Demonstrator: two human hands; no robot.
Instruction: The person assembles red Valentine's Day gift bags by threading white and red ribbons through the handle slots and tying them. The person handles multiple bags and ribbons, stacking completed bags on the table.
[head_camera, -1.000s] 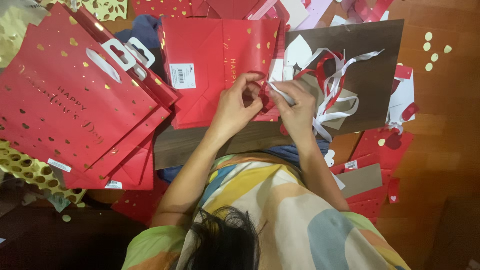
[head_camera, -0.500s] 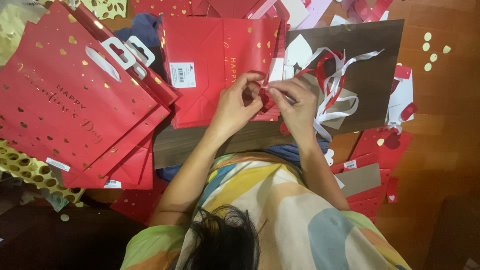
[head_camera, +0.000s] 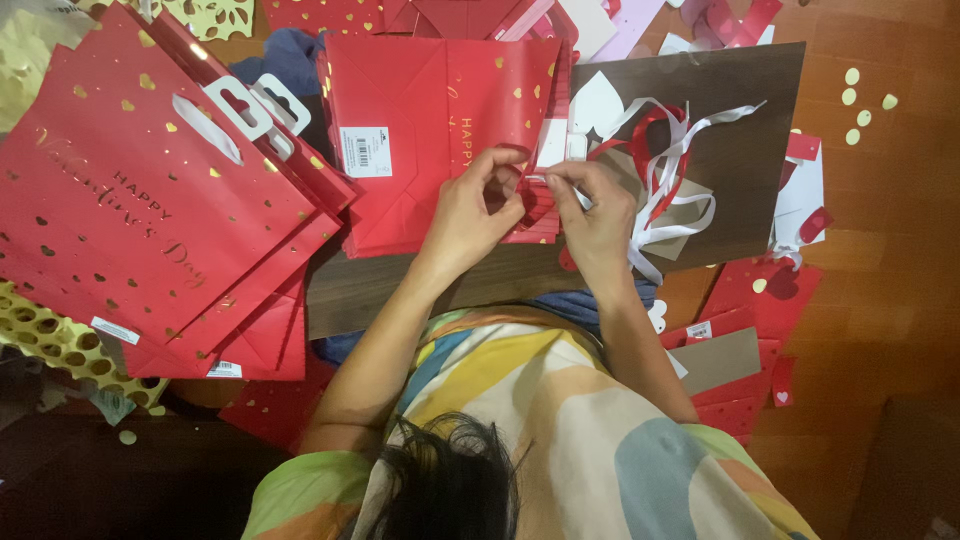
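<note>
Left hand: the left hand (head_camera: 478, 205) rests on a flat red paper gift bag (head_camera: 440, 130), fingers curled inward and pinching a small red piece at the bag's right edge; the fingertips fold under, so the exact grip is hard to make out.
Right hand: the right hand (head_camera: 597, 215) sits just beside the left, thumb and forefinger pressed together on a thin white strip (head_camera: 548, 178) where the two hands meet.
Gift bag: lies flat on a wooden board, gold hearts on it and a white label near its middle; its lower right corner is hidden under the hands.
Ribbon tangle: white and red ribbons (head_camera: 672, 165) loop over a dark brown sheet (head_camera: 740, 150) right of the hands; where each strand ends cannot be told.
Stack at left: large red gift bags (head_camera: 150, 200) with white die-cut handles, fanned and overlapping, cut off by the left edge.
Gold punched sheet: the gold punched sheet (head_camera: 60, 340) peeks from under that stack, mostly covered.
Scraps: red paper pieces (head_camera: 745, 330) lie on the floor at right, partly under the person's arm.
Person: a multicoloured garment and dark hair fill the bottom of the view, hiding the near edge of the board.
</note>
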